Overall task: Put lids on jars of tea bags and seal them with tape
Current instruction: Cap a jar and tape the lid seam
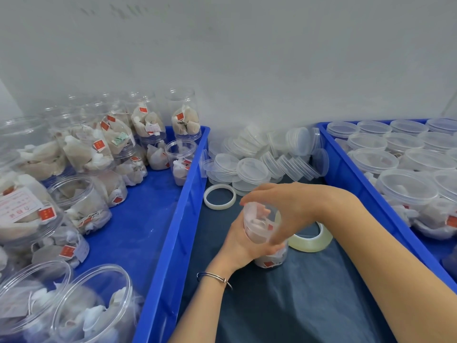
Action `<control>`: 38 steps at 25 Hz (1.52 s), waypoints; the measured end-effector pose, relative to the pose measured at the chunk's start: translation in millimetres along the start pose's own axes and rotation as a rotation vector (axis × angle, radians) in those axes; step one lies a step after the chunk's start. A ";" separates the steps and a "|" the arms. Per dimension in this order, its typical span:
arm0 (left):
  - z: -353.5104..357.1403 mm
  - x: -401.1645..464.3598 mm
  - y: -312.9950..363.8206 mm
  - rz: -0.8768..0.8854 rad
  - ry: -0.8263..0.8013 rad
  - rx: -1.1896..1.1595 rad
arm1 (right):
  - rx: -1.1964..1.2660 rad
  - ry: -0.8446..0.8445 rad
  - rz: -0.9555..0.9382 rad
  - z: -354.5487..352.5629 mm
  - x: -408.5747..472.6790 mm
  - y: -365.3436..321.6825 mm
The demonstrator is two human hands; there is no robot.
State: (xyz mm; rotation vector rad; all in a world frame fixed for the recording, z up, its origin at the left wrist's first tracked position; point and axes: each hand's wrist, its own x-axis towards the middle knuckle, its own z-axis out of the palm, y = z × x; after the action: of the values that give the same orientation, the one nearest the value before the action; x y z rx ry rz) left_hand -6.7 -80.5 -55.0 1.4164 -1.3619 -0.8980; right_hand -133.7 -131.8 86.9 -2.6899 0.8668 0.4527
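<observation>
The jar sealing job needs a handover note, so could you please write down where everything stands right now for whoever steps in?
Left hand grips the jar of tea bags upright on the dark mat.
Right hand is curled over the jar's top; whether a lid is under it is hidden.
Tape roll lies just right of the jar; an almost spent tape ring lies behind it.
Loose lids are piled at the back.
Left bin: open jars, still to do.
Right bin: lidded jars.
Left: cap and tape this jar, then the rest.
</observation>
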 end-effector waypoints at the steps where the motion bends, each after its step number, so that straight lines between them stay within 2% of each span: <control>1: -0.7 1.2 0.2 0.014 -0.007 0.022 | 0.012 0.004 0.095 1.9 -1.5 -5.2; 3: -2.2 1.4 0.1 0.034 -0.015 -0.003 | -0.087 0.127 0.246 6.6 -2.0 -13.5; 6: -0.8 3.2 -3.6 0.046 -0.009 0.000 | -0.324 0.324 0.342 17.2 3.3 -27.0; 9: 1.9 5.1 -5.0 0.062 -0.008 0.052 | -0.380 0.386 0.444 32.7 9.9 -32.0; 10: 2.8 5.8 -6.0 0.072 -0.005 0.056 | -0.350 0.350 0.418 36.4 8.4 -27.7; 13: 5.5 7.9 -5.5 0.062 0.019 0.032 | -0.028 0.146 0.119 29.5 -7.4 -14.0; 14: 5.8 7.3 -2.6 0.062 0.032 0.040 | -0.032 0.164 0.061 32.6 -9.8 -13.3; 16: 4.0 7.1 0.0 0.110 0.033 0.100 | -0.242 0.315 0.109 42.4 -6.0 -15.4; 17: 2.3 7.2 -1.4 0.116 0.020 0.103 | -0.310 0.315 0.144 41.5 -3.8 -17.5; 20: 2.6 6.9 1.7 0.089 -0.001 0.049 | -0.100 0.150 0.164 30.3 -7.3 -11.2; 22: 4.0 6.3 5.8 0.087 0.019 0.127 | -0.224 0.214 0.190 28.4 -6.5 -12.1; 24: 6.1 6.1 -0.3 0.131 -0.006 0.108 | -0.406 0.330 0.326 36.5 0.1 -16.0; 25: 7.4 6.8 -7.6 0.160 -0.007 0.126 | -0.383 0.337 0.331 39.4 2.2 -18.2; 26: 6.2 8.7 -11.9 0.174 -0.005 0.174 | -0.306 0.318 0.270 39.6 2.0 -18.3; 28: 6.1 11.0 -7.2 0.232 0.010 0.305 | -0.161 0.296 0.033 37.5 -0.1 -7.2; 30: 11.0 13.1 8.6 0.291 0.070 0.563 | -0.183 0.414 -0.078 48.0 2.2 -1.2; 32: 16.4 9.7 14.2 0.479 0.239 0.755 | -0.200 0.723 0.050 70.3 12.4 -14.8; 33: 18.4 7.4 12.9 0.567 0.334 0.788 | -0.180 0.820 0.135 79.1 19.9 -24.7; 35: 24.6 1.5 9.1 0.593 0.372 0.758 | -0.146 0.897 0.250 88.1 33.8 -39.8; 36: 23.5 -2.2 13.9 0.533 0.374 0.643 | -0.139 0.959 0.255 88.8 38.0 -38.7; 37: 19.1 -1.9 13.4 0.516 0.429 0.554 | -0.101 1.014 0.210 83.9 37.1 -34.4; 38: 17.5 -0.1 12.2 0.395 0.395 0.441 | 0.049 1.021 0.109 78.8 33.2 -25.6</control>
State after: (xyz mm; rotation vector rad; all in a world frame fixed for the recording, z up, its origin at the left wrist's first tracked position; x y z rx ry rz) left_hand -26.9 -82.1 -48.4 1.4718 -1.5048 -0.0504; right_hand -109.1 -101.1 6.8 -2.7470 1.2067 -1.0066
